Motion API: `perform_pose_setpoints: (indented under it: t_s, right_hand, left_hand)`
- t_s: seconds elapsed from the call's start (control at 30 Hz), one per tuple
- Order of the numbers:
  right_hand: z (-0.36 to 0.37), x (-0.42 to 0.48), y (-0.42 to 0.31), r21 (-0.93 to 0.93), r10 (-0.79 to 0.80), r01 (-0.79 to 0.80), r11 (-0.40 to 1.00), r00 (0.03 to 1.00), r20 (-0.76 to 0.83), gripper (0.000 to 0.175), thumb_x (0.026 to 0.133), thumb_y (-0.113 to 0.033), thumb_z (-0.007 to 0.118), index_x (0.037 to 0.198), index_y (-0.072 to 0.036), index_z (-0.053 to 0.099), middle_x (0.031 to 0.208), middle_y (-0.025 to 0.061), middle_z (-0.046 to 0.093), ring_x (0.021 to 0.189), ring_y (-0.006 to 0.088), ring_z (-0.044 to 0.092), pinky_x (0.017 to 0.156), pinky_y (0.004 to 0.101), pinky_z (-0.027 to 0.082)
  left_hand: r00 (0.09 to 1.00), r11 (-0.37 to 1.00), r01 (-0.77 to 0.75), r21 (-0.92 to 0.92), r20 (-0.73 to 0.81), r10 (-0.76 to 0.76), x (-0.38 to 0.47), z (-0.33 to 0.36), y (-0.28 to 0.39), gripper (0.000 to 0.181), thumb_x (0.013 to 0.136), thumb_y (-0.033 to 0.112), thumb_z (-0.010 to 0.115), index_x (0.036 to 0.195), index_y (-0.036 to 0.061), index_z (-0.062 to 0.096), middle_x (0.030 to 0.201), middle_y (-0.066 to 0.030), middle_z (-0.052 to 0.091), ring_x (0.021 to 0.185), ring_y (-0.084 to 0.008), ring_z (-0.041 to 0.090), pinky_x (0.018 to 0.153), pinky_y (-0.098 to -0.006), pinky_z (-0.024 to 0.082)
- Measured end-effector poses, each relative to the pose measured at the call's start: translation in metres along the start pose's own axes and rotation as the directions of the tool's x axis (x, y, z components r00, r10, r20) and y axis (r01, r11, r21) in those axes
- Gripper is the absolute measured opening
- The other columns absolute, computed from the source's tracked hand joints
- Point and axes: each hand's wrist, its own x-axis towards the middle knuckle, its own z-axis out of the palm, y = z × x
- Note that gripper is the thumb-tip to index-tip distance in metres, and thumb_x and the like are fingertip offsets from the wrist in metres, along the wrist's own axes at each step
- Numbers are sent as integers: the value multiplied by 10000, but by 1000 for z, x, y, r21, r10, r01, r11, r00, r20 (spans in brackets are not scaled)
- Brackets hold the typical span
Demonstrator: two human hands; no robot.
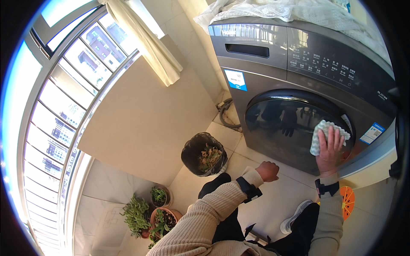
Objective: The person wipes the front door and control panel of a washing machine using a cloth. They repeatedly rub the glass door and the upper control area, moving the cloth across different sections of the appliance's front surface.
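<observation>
A grey front-loading washing machine point(232, 105) stands before me, its round dark glass door point(278, 128) closed. My right hand point(329, 152) presses a pale green-white textured cloth point(317, 137) flat against the right part of the door, fingers spread over it. The fingers of my left hand point(267, 171) are curled in, with no object visible in them; it hovers above the floor tiles, below the door and right of a bin. Both wrists wear black bands over beige knitted sleeves.
A black-lined bin point(189, 156) holds dry plant scraps. Potted plants point(165, 220) stand at lower left, beneath a barred window point(69, 108). A grey hose point(224, 115) lies beside the machine. White lace fabric point(278, 11) covers its top. An orange fruit-patterned item point(348, 201) is by my right forearm.
</observation>
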Motion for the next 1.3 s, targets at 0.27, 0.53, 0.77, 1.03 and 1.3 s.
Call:
perform_pose_setpoints:
  t_s: [0.27,0.53,0.77,1.03,1.3]
  right_hand:
    - [11,5,-21,69,-155,149,986,983,99,399,887,-131,500,1278,-215,516,1353,82,443,1251,295,399,1053,483,253]
    - [17,-24,3,-16,39,-41,999,994,-102,479,864,-118,578,1314,-192,432,1396,133,371,1291,366,337,1068,537,223]
    - [3,-23,16,-49,197,-211,976,959,-205,531,852,-115,606,1336,-146,391,1425,163,327,1324,372,289,1078,536,211]
    - [-8,-22,13,40,352,-352,935,910,-220,634,834,-43,597,1392,-129,309,1473,168,225,1355,375,232,1094,511,214]
    - [10,-39,5,204,578,-542,816,750,-322,531,925,-162,495,1394,-35,280,1448,197,280,1331,377,290,1098,425,232]
  left_hand:
    - [1000,1000,-5,-8,-27,4,-4,-1,-6,378,769,360,624,936,21,613,906,-165,619,906,-342,592,786,-425,481]
    - [998,1000,-7,-10,-57,6,-3,-3,-7,375,764,362,629,923,23,615,897,-162,624,897,-342,596,787,-420,483]
    - [997,999,-4,-38,-76,1,-8,-9,-8,382,756,362,640,923,19,620,901,-170,627,898,-349,598,791,-424,484]
    - [996,999,2,-40,-87,-5,-12,-8,-13,377,748,356,658,918,22,625,910,-169,628,893,-351,600,789,-422,484]
    - [994,999,-12,-47,-111,7,-11,-9,-10,371,742,350,673,906,21,626,904,-169,625,896,-347,602,782,-419,486]
